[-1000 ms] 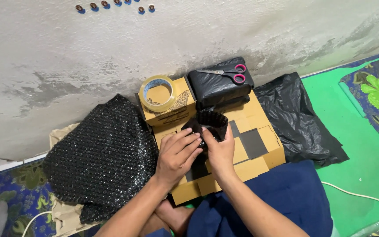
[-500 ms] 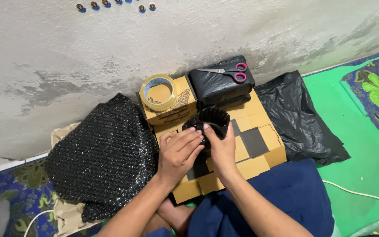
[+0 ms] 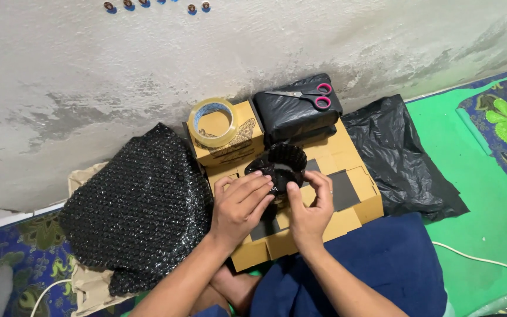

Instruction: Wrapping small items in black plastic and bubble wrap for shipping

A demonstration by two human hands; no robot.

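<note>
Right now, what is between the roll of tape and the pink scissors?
Nothing lies between them. In the head view, the tape roll sits on a small cardboard box, the scissors on a black wrapped parcel; only the narrow gap where box and parcel meet lies between.

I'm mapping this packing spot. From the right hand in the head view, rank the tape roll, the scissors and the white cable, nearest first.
Measured from the right hand:
1. Tape roll, up and left, lying on a small cardboard box.
2. Scissors, straight up, on a black wrapped parcel by the wall.
3. White cable, far right on the green mat.
</note>
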